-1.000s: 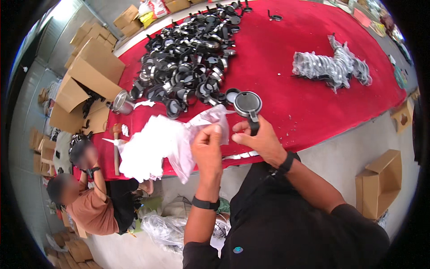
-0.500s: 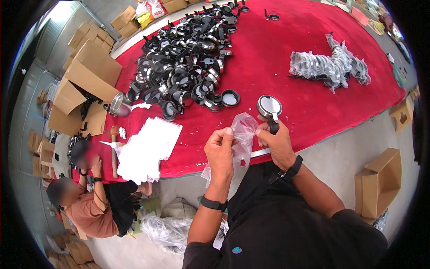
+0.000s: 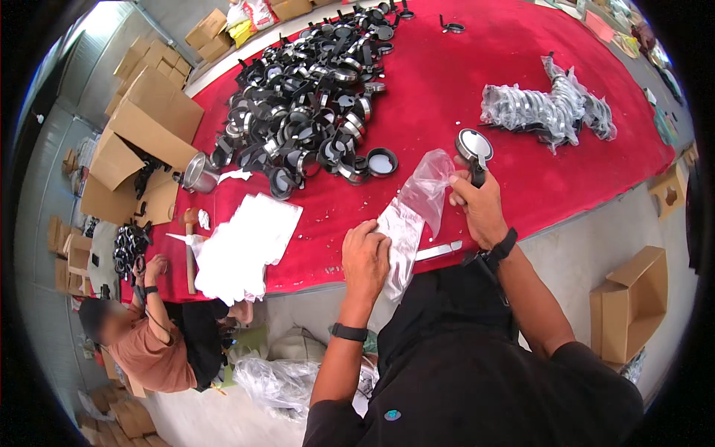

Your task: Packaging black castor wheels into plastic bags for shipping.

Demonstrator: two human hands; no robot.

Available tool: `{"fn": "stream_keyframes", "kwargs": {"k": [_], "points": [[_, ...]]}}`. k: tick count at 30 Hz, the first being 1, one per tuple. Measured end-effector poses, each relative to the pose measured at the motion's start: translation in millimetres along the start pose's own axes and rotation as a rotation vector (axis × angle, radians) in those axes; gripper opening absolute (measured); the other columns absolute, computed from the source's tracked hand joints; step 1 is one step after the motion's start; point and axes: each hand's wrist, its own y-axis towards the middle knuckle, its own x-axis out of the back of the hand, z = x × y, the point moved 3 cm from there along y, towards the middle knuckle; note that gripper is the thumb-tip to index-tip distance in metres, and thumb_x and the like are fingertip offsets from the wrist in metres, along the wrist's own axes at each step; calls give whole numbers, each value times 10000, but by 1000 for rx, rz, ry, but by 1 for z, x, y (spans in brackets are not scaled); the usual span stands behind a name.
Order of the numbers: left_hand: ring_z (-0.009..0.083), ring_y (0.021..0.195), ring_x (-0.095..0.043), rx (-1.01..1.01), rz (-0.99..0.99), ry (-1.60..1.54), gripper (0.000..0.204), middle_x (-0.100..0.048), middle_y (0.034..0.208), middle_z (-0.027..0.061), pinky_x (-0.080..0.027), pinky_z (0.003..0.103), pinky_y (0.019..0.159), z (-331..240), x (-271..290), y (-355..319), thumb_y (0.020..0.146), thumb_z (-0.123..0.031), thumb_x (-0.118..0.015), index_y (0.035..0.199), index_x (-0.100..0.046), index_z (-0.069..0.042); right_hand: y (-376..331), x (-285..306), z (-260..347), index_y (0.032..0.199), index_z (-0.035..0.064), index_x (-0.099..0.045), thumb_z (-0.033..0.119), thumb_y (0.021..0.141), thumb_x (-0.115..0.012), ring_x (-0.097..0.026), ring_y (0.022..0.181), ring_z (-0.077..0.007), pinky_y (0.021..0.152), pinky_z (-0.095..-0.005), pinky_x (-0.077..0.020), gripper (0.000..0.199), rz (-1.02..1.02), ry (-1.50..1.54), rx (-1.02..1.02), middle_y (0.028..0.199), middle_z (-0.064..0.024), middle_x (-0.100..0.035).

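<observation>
My right hand [image 3: 480, 207] is closed around the black handle of a round, silver-topped lid-like piece [image 3: 474, 145], held upright above the red cloth. Its fingertips also pinch the top edge of a clear plastic bag [image 3: 414, 212]. Lower down, my left hand [image 3: 366, 257] grips the side of that bag, which hangs stretched out between both hands. The bag looks flat and has nothing inside. To the left of my hands lies a spread stack of white plastic bags [image 3: 249, 242].
A large pile of similar black-and-silver pieces [image 3: 313, 104] covers the table's far left. Several plastic-wrapped pieces [image 3: 547, 108] lie at right. A mallet [image 3: 191, 253] and steel cup [image 3: 199, 175] sit left, near a seated co-worker [image 3: 153, 343]. An open carton [image 3: 631, 305] stands on the floor at right.
My right hand has moved right and up with the round piece, drawing the bag's top along. My left hand has slid lower, and the crumpled bag is now stretched out. The co-worker's head has shifted.
</observation>
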Motion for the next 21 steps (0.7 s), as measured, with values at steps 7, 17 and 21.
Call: {"fn": "stream_keyframes", "kwargs": {"k": [7,17,21], "points": [[251,1139,-749,522,-422,-570,160,-765,1230,174,-592,378,990,15,23,24,1096,-103,-619,1167,-664,34,-8,14,21,1397,-25,-618,47,960,-774,-586,716,-102,662,-288,-474,470,-25,-5,103,924,-19,-666],[440,1379,-589,-166,141,128,405,-681,1387,218,-458,530,1175,-14,-17,29,868,-201,-857,1190,-721,3,-20,8,24,1357,-25,-625,23,961,-752,-571,694,-103,650,-304,-486,419,35,139,63,918,-15,-640],[400,1060,-753,177,-96,-122,152,-754,1146,219,-591,434,922,5,-2,25,938,-11,-696,1088,-712,-20,-21,20,39,1302,-24,-632,18,950,-756,-570,688,-102,649,-303,-493,375,1,121,114,928,-16,-636]]}}
